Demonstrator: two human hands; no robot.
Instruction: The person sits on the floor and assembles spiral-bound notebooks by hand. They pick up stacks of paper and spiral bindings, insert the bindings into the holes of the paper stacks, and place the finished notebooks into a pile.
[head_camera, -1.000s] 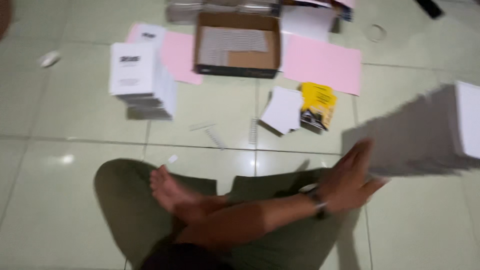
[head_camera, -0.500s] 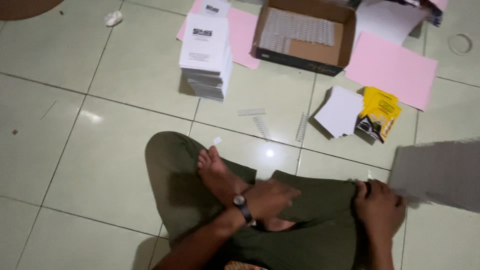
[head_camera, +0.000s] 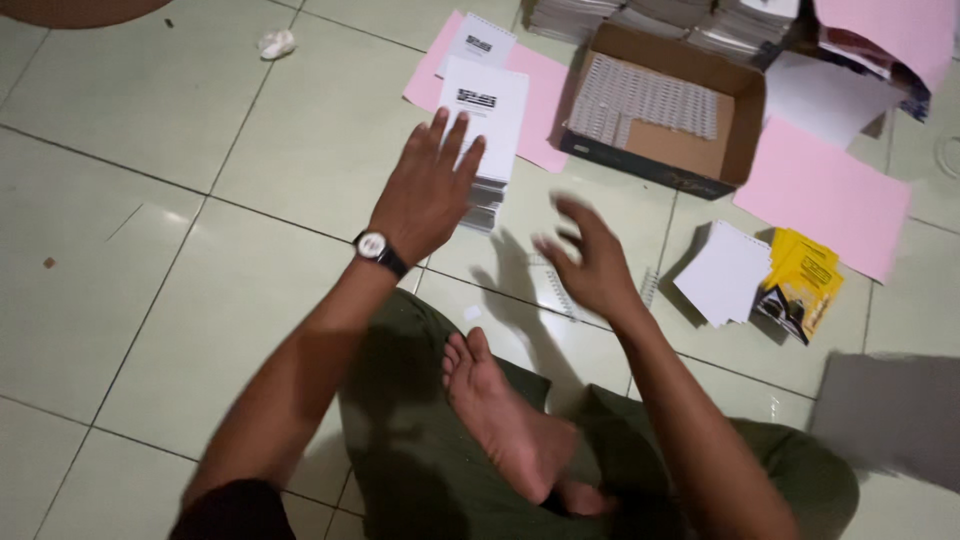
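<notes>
Reaching forward, the left hand (head_camera: 425, 190) had its fingers spread flat, the tips lying over the near edge of a stack (head_camera: 487, 140) of white booklets on the floor. The right hand (head_camera: 590, 262) hovered just beside it, fingers loosely curled apart and gripping nothing. The stack stood between the hands and a pink sheet (head_camera: 540, 95), its long axis running away from the person, tilted slightly right. An open cardboard box (head_camera: 690, 150) sat just right of the stack. Farther right lay white sheets (head_camera: 722, 272) touching a yellow packet (head_camera: 805, 280). A bare foot (head_camera: 505, 420) rested below the hands. A crumpled scrap (head_camera: 277, 43) lay well apart.
</notes>
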